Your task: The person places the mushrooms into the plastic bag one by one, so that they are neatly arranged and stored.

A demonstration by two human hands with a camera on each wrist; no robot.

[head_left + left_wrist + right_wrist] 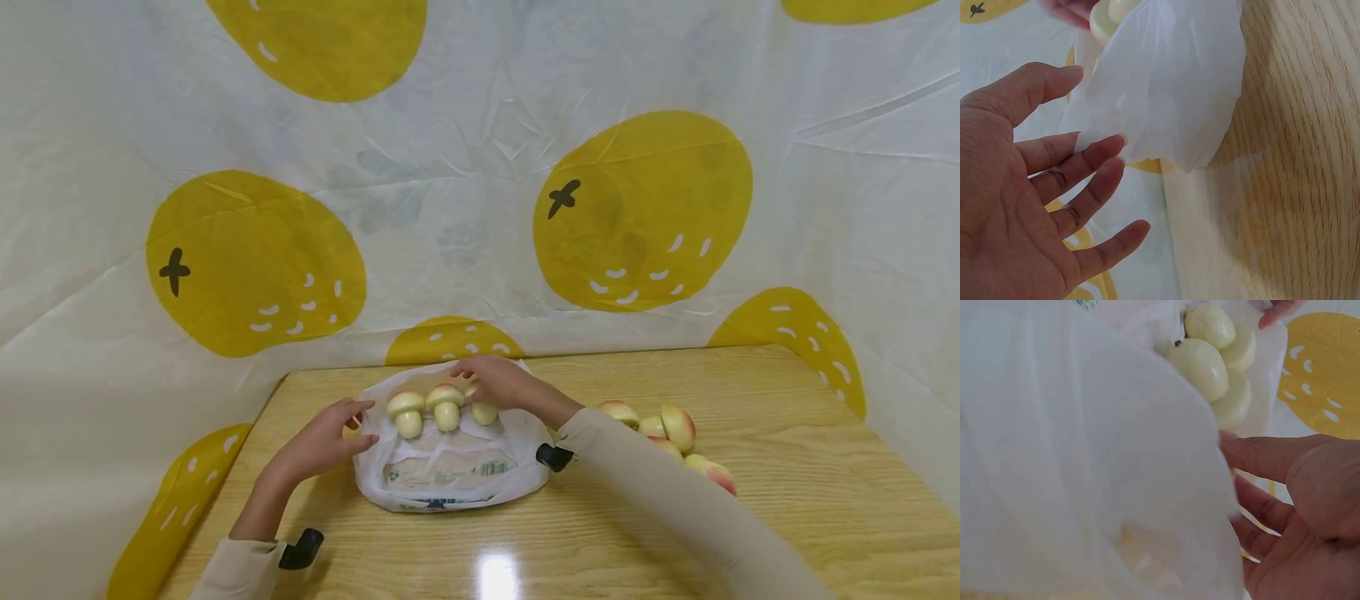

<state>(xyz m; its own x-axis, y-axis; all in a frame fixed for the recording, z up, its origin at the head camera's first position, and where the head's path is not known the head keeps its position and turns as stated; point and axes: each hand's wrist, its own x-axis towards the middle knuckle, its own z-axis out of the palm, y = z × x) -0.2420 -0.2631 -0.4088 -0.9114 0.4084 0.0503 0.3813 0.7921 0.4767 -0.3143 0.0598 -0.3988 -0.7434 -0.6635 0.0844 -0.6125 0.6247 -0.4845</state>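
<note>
A white plastic bag (450, 496) with green print and a barcode lies on the wooden table, its sides folded outward. Three pale yellow model mushrooms (446, 408) with reddish caps stand side by side in it. At the bag's left rim is my left hand (1029, 169), fingers spread and loosely bent, holding nothing. My right hand (495, 382) hovers over the rightmost mushroom (484, 414), partly covering it. In the right wrist view the thumb and fingers of that hand stand apart, while the bag's film hides the fingertips.
To the right, behind my right forearm, several more mushrooms (678, 429) lie in a loose group on the table (787, 433). A pale cloth (450, 225) printed with big yellow fruits hangs behind the table and along its sides.
</note>
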